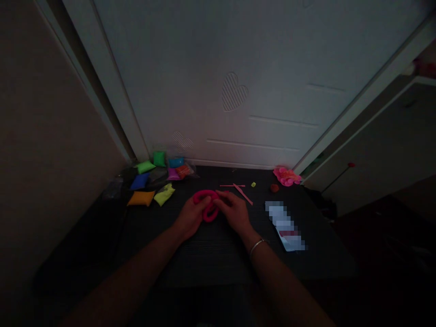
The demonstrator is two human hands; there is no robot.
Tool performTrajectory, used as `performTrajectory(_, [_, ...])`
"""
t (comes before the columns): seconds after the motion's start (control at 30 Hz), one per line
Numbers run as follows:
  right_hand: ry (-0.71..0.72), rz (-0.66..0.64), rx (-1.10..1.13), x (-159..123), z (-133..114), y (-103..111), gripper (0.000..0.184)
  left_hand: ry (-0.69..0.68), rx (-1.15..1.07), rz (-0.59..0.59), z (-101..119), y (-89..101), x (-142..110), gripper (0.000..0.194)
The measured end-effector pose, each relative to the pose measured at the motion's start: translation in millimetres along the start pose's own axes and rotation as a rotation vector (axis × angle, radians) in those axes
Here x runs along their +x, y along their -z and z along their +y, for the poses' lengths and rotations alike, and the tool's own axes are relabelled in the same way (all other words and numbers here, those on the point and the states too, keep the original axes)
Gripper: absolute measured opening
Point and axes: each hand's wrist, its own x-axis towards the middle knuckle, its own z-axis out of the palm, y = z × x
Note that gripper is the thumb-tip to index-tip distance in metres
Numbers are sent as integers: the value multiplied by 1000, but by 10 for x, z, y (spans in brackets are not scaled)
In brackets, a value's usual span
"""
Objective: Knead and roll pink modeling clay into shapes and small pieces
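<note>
Pink coil sits btwn my hands, near table's middle L–R; both touch it, so neither's nearer. It's right of my L hand, left of my R. Long axis looks approx near–far, tho fingers hide part. L thumb's pressed on its far strand; R thumb + forefinger pinch its right side. Forearms angle in from near L & near R, wrists low, backs of hands mostly up.
</note>
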Motion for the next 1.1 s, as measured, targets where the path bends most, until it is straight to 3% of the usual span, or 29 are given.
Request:
performTrajectory(0.13, [-129, -41, 206, 49, -8, 47, 29, 105, -62, -66, 28, 19, 11, 29])
performTrajectory(0.37, [-180, -44, 249, 72, -114, 167, 30, 169, 88, -51, 84, 65, -9, 22])
performTrajectory(0.63, [-238, -56, 169, 68, -99, 186, 29, 41, 375, 24, 53, 76, 6, 22])
performTrajectory(0.9, [-250, -50, 206, 94, -56, 234, 30, 93, 333, 5, 62, 50, -44, 23])
performTrajectory(1.1, [-230, -218, 239, 65, -84, 225, 28, 123, 299, -77, 73, 46, -58, 32])
